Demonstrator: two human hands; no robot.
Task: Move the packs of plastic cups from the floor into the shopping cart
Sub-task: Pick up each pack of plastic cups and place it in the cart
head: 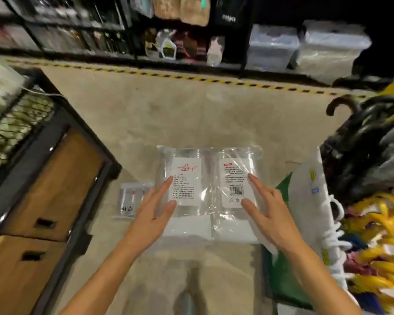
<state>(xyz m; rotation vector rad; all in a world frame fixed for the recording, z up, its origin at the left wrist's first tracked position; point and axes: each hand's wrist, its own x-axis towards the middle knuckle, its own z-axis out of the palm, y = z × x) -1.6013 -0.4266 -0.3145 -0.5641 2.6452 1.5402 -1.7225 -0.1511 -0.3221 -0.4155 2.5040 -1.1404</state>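
Clear cup pack lies between both open hands' fingertips, grip released.

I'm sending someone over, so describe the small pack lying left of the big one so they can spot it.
Start at the black cart on the left. On the concrete floor beside it lies a small clear pack, left of the left hand. It is far smaller than the big pack.

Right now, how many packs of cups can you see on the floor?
2, perhaps more hidden: a large pack lies under both hands, and a small pack lies just left of it.
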